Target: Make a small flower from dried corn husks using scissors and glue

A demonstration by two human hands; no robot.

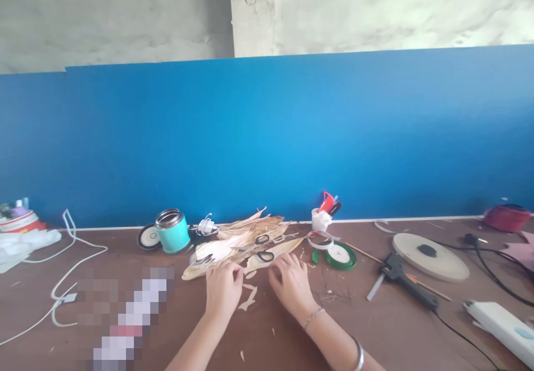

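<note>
My left hand (223, 288) rests at the front edge of a pile of dried corn husks (238, 236), fingers forward and thumb apart. Nothing shows in its grasp. My right hand (294, 283) lies to the right, its fingers bent and slightly apart, fingertips touching the near side of a flat pale husk piece (273, 251). Between and beyond the hands, black-handled scissors (264, 256) lie on the husks, blades pointing left. Small cut husk scraps (249, 297) lie on the table between my wrists. The fingertips are partly hidden.
Behind the husks stands a turquoise thermos jar (173, 232). A white cup (320, 219) holds tools at the back. Right of my hand lie a green ribbon spool (341, 255), a black glue gun (406, 282), a round disc (431, 257) and a white power strip (503, 329). A white cable (56, 287) trails at left.
</note>
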